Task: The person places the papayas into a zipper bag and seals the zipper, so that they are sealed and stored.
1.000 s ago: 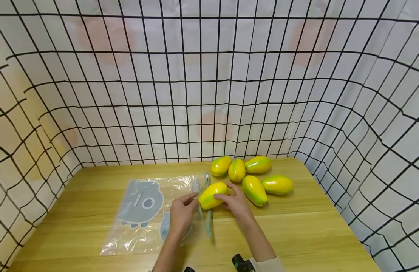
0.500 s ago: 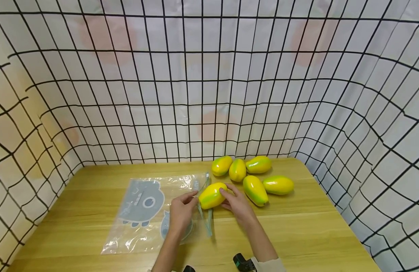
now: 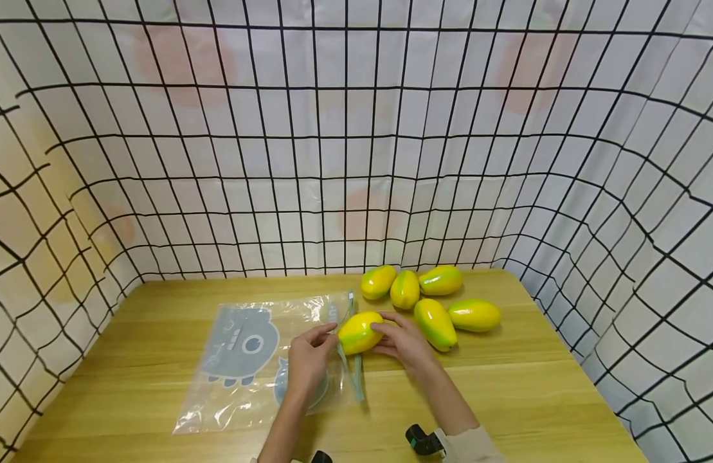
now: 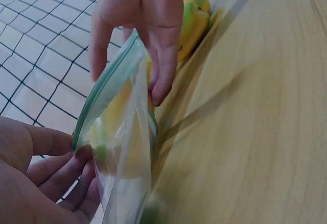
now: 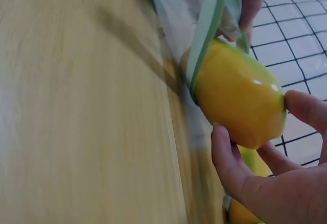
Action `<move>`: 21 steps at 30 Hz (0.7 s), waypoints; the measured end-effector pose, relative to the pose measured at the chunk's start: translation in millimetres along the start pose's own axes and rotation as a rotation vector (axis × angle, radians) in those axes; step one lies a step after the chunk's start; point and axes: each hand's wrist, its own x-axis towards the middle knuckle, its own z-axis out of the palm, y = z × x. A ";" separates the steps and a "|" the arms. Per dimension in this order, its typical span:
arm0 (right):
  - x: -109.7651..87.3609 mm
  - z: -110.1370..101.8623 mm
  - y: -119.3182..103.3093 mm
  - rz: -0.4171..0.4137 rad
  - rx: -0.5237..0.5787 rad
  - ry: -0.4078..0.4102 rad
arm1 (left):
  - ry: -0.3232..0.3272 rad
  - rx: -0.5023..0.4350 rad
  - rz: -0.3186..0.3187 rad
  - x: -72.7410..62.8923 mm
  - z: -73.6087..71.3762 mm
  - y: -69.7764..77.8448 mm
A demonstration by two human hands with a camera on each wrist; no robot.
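A yellow papaya [image 3: 359, 333] with green streaks sits at the mouth of a clear zip bag [image 3: 298, 321] printed with blue-grey cartoon animals. My left hand [image 3: 310, 360] pinches the green zip edge [image 4: 104, 83] and keeps the mouth apart. Gripped by the fingertips of my right hand [image 3: 407, 344], the papaya [image 5: 242, 96] points its far end into the bag. Through the plastic, in the left wrist view, part of the fruit shows. Some of my right fingers are hidden behind the papaya in the head view.
Several more papayas [image 3: 435, 323] lie on the wooden table [image 3: 506, 399] just beyond and right of my right hand. The flat part of the bag spreads to the left. Behind the table hangs a white cloth with a black grid [image 3: 333, 161].
The papaya has shifted slightly left, a little further into the bag's mouth. My right thumb has moved back toward the fruit's near end. My left hand stays at the zip edge.
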 end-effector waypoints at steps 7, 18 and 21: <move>3.7 0.2 -4.1 0.004 -0.083 -0.032 | -0.020 0.009 0.020 2.4 -3.7 1.3; 7.8 -0.8 -4.4 0.048 -0.120 -0.137 | -0.004 0.006 -0.001 3.4 -4.7 5.0; 8.8 -1.1 -3.8 0.070 -0.137 -0.160 | 0.004 0.007 -0.004 3.6 -4.4 4.9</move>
